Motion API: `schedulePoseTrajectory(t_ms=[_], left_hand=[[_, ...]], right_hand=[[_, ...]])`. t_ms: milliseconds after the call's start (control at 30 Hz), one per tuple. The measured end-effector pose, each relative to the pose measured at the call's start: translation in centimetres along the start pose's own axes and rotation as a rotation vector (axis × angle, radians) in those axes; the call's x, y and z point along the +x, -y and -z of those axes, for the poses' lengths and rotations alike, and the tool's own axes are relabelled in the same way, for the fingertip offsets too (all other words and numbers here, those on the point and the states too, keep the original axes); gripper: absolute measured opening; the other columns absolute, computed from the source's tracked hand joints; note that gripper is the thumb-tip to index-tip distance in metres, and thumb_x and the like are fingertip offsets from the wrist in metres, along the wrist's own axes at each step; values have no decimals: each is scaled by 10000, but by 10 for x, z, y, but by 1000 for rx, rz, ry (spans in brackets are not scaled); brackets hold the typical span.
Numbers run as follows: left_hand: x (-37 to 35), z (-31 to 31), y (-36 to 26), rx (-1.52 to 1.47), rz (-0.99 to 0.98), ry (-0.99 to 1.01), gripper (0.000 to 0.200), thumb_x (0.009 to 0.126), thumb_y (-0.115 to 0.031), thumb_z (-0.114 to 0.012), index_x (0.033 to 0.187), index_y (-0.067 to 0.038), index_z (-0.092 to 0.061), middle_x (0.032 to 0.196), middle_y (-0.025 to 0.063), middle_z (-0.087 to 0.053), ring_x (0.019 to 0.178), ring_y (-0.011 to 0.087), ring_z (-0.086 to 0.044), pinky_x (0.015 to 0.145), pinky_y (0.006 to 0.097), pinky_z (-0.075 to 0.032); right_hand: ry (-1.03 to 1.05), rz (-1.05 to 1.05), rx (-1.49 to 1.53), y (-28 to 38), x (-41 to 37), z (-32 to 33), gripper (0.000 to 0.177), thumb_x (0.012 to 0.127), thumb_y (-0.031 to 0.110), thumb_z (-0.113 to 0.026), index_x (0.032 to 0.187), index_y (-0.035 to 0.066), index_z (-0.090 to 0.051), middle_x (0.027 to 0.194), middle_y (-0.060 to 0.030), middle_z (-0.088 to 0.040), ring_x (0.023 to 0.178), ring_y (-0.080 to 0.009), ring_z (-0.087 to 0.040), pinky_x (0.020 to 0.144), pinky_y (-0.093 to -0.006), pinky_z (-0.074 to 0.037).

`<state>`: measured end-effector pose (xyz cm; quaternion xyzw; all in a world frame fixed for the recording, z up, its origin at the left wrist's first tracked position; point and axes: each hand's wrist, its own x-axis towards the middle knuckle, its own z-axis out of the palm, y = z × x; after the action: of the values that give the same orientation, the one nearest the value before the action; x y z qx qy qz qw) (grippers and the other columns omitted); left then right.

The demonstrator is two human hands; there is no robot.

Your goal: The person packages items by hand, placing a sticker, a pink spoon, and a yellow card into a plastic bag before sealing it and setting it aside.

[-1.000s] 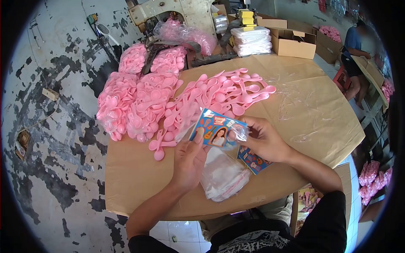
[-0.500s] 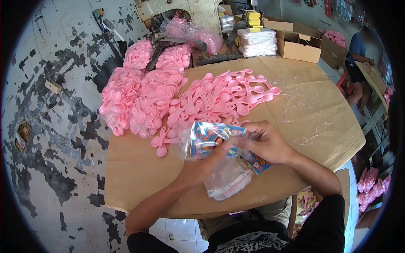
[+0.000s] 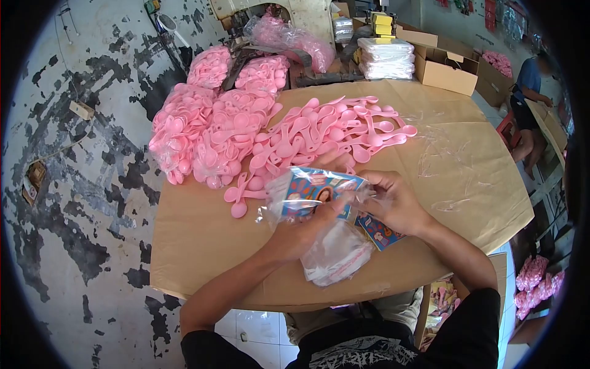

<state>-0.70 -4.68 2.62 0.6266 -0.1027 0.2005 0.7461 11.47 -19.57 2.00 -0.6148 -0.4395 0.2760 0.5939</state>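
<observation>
A printed blue card (image 3: 301, 194) lies in or behind clear plastic, held up above the table's near middle. My left hand (image 3: 307, 229) is closed on its lower edge, thumb across the front. My right hand (image 3: 396, 200) pinches the crinkled clear bag (image 3: 370, 203) at the card's right end; its fingertips are partly hidden by plastic. Below my hands lies a stack of clear plastic bags (image 3: 337, 255). Another blue printed card (image 3: 380, 234) rests on the table beside it, under my right hand. Loose pink spoons (image 3: 301, 126) are heaped just beyond my hands.
Filled bags of pink spoons (image 3: 178, 132) stand at the table's left. Wrapped packs (image 3: 386, 58) and an open cardboard box (image 3: 445, 71) sit at the back, by a machine (image 3: 307, 18). Plastic scraps lie on the brown paper (image 3: 485, 184). Another person (image 3: 530, 86) sits at far right.
The card has tilted so its printed front faces me more plainly. Both hands keep their hold, and my right hand has shifted slightly. The whole view has moved a little.
</observation>
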Motion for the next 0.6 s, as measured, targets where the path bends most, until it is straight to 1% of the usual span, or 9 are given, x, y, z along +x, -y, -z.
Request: schedulePoseTrajectory(t_ms=[133, 233, 333, 367, 433, 467, 500, 567, 600], left_hand=[[2, 10, -4, -140, 95, 66, 615, 838, -66, -693, 1365, -7, -381, 1353, 146, -477, 1261, 173, -457, 1035, 340, -403], [-1, 5, 4, -124, -29, 63, 575, 773, -9, -743, 1260, -21, -437, 1344, 137, -479, 1245, 194, -466, 1033, 345, -406], [-1, 14, 10, 238, -209, 277, 595, 763, -8, -723, 1257, -99, -403, 1397, 181, -436, 1277, 259, -456, 1068, 408, -382], [-6, 16, 5, 48, -40, 189, 605, 758, 15, -711, 1259, -103, -394, 1379, 166, -454, 1262, 261, -468, 1078, 430, -371], [-7, 27, -5, 1, 32, -90, 600, 757, 20, -707, 1255, -104, -395, 1364, 159, -469, 1259, 263, -471, 1079, 430, -371], [-3, 32, -7, 1, 2, -142, 587, 758, 25, -709, 1244, -97, -404, 1344, 155, -487, 1244, 252, -484, 1056, 415, -390], [1, 36, -9, 2, -28, -194, 573, 759, 30, -711, 1233, -90, -412, 1325, 151, -505, 1228, 240, -496, 1034, 400, -410], [10, 44, -8, 49, -225, -131, 523, 763, 44, -725, 1192, -62, -444, 1261, 144, -563, 1169, 192, -543, 944, 340, -489], [10, 45, -7, 72, -228, -118, 503, 773, 49, -711, 1189, -58, -448, 1261, 141, -563, 1163, 188, -547, 947, 338, -487]], right_hand=[[-31, 44, 129, 10, 2, -10, 190, 884, 159, -691, 1008, 20, -653, 827, 3, -629, 736, -37, -562, 648, -222, -469], [9, -13, 118, 16, -1, -9, 149, 874, 131, -698, 961, 27, -636, 789, 9, -619, 716, -35, -566, 604, -227, -469], [95, 28, 25, 3, -1, -4, 193, 920, 206, -636, 983, 27, -599, 784, -9, -619, 735, -62, -585, 587, -254, -488], [102, 34, 69, 3, -1, -1, 242, 941, 259, -593, 998, 25, -589, 789, -17, -621, 741, -74, -590, 589, -262, -494], [95, 8, 232, 11, -2, 9, 368, 976, 376, -496, 1032, 20, -573, 804, -33, -625, 750, -100, -598, 597, -272, -504], [79, -21, 350, 17, 0, 14, 443, 992, 438, -443, 1050, 17, -565, 813, -40, -627, 753, -112, -601, 604, -274, -508], [19, -41, 449, 17, 4, 17, 610, 986, 564, -299, 1081, 18, -555, 833, -41, -628, 730, -136, -602, 621, -262, -506], [-57, -41, 211, 19, 8, 16, 540, 986, 528, -368, 1045, 31, -571, 841, -36, -625, 722, -120, -592, 622, -248, -497], [-94, -40, 88, 20, 11, 17, 506, 985, 510, -403, 1026, 38, -579, 844, -33, -624, 717, -112, -587, 622, -241, -493]])
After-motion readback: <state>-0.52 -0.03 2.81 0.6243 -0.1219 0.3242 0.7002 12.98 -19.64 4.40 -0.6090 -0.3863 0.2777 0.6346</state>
